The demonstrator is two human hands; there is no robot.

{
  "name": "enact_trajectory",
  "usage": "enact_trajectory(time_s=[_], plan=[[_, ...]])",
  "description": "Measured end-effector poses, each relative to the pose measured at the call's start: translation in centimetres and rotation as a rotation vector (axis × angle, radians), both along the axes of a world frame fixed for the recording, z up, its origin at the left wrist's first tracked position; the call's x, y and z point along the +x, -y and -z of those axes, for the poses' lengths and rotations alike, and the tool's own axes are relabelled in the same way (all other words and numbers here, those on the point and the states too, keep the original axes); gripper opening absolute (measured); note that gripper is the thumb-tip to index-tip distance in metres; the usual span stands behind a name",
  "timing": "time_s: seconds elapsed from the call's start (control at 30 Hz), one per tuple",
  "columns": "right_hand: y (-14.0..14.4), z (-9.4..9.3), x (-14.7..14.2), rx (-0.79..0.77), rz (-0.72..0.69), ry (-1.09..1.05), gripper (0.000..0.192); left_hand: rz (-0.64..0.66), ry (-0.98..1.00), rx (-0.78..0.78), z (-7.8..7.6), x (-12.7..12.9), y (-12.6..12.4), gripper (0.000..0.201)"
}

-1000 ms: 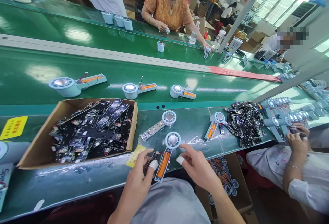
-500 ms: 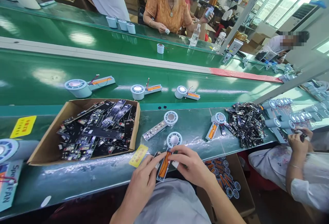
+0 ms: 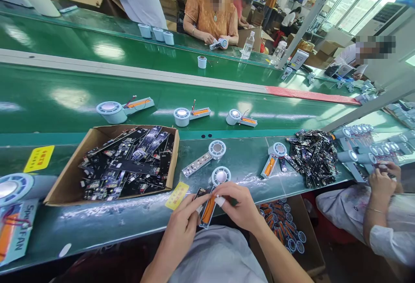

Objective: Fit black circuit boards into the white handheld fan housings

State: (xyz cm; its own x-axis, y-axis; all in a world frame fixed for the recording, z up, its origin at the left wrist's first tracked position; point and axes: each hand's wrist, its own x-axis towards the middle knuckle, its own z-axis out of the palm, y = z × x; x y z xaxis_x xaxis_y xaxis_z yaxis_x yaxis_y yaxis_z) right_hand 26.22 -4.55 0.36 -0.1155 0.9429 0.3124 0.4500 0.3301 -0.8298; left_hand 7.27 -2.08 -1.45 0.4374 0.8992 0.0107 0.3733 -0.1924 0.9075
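A brown cardboard box (image 3: pixel 58 188) full of black circuit boards sits at the left on the green tabletop (image 3: pixel 129 222). Just right of it, the left hand (image 3: pixel 181 226) and right hand (image 3: pixel 241 207) meet at the tabletop's near edge, fingers pinching a light blue fan half with an orange battery (image 3: pixel 210 200). Further right lies a loose pile of black boards (image 3: pixel 313 155).

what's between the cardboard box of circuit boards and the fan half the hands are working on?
In the head view, a yellow label lies flat on the green bench between the cardboard box and the fan half held by both hands; otherwise bare bench.
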Motion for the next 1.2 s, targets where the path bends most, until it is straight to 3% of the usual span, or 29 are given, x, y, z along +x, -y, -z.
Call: enact_trajectory(time_s=[0.2, 0.47, 0.6, 0.7, 0.83, 1.0, 1.2], plan=[[-0.3, 0.0, -1.2, -0.032, 0.122, 0.060, 0.016, -0.064, 0.013, -0.047, -1.7, 1.4, -0.6, 0.027], [0.2, 0.0, -1.0, 0.082, 0.026, 0.446, 0.023, -0.094, 0.054, -0.298, -1.8, 1.5, -0.7, 0.035], [0.2, 0.4, -0.9, 0.037, 0.021, 0.304, 0.020, -0.064, 0.143, -0.499, -1.6, 1.6, -0.7, 0.037], [0.0, 0.4, -1.1, 0.009, 0.091, 0.200, 0.017, -0.101, 0.206, -0.552, -1.2, 1.6, -0.4, 0.036], [-0.3, 0.2, -1.6, 0.094, 0.201, 0.316, 0.019, -0.207, 0.247, -0.465, -0.5, 1.4, 0.2, 0.045], [-0.4, -0.7, -1.8, 0.091, 0.163, 0.607, 0.018, -0.226, 0.158, -0.339, 0.1, 1.1, 0.9, 0.037], [-0.5, -1.8, -2.0, 0.110, 0.129, 0.802, 0.019, -0.221, 0.054, 0.159, 0.6, 1.0, 1.6, 0.032]])
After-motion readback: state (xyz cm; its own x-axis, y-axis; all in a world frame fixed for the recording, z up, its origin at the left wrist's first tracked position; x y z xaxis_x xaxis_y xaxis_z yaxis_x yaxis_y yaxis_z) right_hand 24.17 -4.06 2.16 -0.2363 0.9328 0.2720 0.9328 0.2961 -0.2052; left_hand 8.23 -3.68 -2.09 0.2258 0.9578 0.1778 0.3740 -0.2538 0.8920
